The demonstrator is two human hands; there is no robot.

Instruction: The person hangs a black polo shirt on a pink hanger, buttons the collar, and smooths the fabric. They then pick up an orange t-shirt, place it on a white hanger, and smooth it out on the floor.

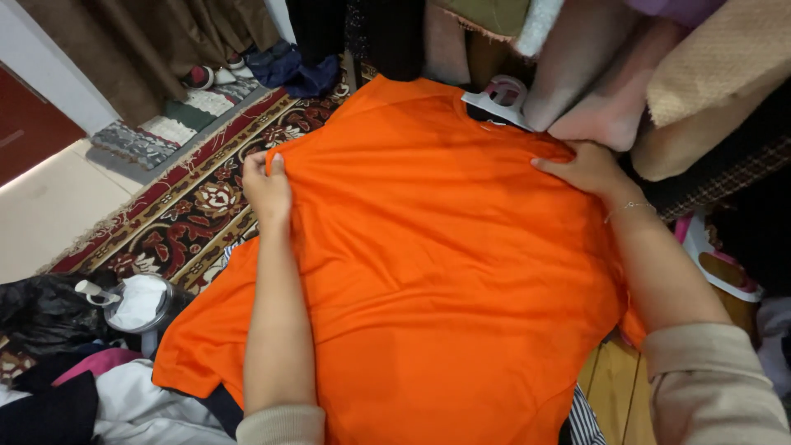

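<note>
Head view, looking down. An orange T-shirt (428, 272) lay spread flat across the middle of the frame, neck end away from the person, hem toward them.

The left hand (265, 188) was closed on the shirt's left shoulder edge, a fold of orange cloth pinched between thumb and fingers and lifted slightly off the surface. The grip sat right at the seam, likely because that corner gives the cleanest line to pull the fabric taut.

The right hand (587, 169) lay on the opposite shoulder, fingers fairly flat and pressing down, tips curled at the cloth edge. Whether any fabric was actually gripped beneath them could not be told. A thin bracelet (630, 206) sat at that wrist. Both forearms ran up over the shirt from beige sleeves (709, 387), so the garment was held between the two hands, stretched shoulder to shoulder.

Just beyond the right hand, at the collar, a white plastic hanger (501, 99) stuck out, its hook clear of the neckline. Further past that hand hung a crowd of garments (659, 74), beige, pink and checked.

Out to the left of the left hand lay a patterned red rug (189, 214), then pale floor. Nearer the person on that side sat a heap of dark and white clothes (99, 395) and a round white-lidded container (138, 303). Wooden boards (614, 395) showed beneath the right forearm.
</note>
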